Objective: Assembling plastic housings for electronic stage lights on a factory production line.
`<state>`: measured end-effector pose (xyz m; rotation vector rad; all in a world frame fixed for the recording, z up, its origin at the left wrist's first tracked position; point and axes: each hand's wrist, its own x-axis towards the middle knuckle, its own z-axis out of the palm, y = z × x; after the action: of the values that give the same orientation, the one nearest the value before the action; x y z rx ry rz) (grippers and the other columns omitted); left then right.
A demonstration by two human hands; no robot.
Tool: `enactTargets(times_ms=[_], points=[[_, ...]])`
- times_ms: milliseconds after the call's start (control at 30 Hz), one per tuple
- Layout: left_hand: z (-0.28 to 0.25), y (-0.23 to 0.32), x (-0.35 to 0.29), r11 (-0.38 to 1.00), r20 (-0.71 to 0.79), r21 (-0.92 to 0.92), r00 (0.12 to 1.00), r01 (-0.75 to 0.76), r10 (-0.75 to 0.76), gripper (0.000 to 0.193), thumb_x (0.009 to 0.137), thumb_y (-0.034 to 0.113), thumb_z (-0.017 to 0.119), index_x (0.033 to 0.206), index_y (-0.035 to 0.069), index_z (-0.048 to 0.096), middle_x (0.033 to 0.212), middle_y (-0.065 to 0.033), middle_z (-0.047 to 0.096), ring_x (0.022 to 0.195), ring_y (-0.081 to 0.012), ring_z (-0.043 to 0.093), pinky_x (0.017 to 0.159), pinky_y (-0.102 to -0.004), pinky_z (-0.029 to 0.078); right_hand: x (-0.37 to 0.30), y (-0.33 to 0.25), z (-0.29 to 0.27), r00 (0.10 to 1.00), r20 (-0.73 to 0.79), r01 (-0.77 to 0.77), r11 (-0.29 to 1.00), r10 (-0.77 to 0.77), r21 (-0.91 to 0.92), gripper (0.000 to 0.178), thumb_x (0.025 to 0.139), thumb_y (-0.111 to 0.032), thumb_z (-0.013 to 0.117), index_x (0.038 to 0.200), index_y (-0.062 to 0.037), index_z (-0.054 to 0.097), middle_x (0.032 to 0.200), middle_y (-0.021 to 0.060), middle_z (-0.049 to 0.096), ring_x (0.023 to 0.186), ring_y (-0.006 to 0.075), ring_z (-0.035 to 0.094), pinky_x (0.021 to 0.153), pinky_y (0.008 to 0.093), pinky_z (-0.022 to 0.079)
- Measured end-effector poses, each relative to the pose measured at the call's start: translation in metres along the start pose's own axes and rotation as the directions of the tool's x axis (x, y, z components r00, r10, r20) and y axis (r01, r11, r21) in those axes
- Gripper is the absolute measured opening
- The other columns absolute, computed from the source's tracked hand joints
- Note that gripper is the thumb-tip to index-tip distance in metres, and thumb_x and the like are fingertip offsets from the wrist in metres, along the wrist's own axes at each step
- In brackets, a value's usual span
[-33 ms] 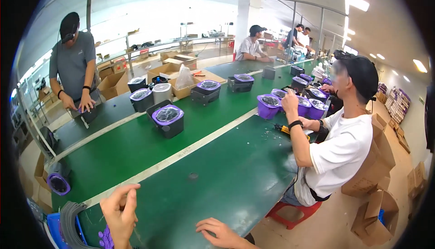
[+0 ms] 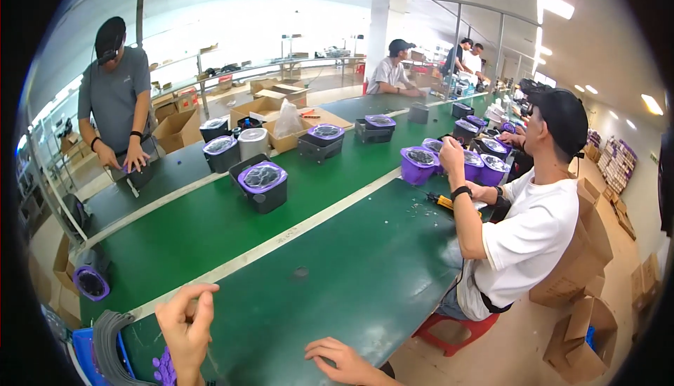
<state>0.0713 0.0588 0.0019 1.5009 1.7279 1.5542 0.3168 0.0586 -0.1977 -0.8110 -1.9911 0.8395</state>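
My left hand is raised over the near left part of the green table. Its fingers are curled in, with thumb and forefinger close together, and nothing shows between them. Small purple pieces lie in a heap just beside that wrist. Farther left, grey curved strips are stacked by a blue bin. Low over the table's near edge, my right hand has its fingers stretched out and holds nothing. A small dark round spot is on the tabletop beyond both hands.
Black-and-purple tubs stand along the green belt; one lies tipped at left. At right a seated co-worker works near purple tubs and a yellow-handled tool. Another person stands across the belt.
The view has shifted very slightly. Both my hands keep the same pose, and the seated co-worker's raised hand is slightly lower.
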Motion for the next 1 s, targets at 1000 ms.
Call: enactTargets(times_ms=[1000], points=[[0.069, -0.169, 0.042, 0.933, 0.892, 0.081, 0.392, 0.350, -0.224, 0.039, 0.101, 0.020, 0.067, 0.134, 0.001, 0.059, 0.082, -0.0056, 0.071, 0.064, -0.0097, 0.067, 0.051, -0.0244, 0.051, 0.005, 0.004, 0.011, 0.996, 0.083, 0.011, 0.999, -0.014, 0.035, 0.015, 0.092, -0.003, 0.062, 0.106, -0.0041, 0.069, 0.115, 0.0080, 0.067, 0.106, 0.0275, 0.065, 0.090, 0.0373, 0.053]])
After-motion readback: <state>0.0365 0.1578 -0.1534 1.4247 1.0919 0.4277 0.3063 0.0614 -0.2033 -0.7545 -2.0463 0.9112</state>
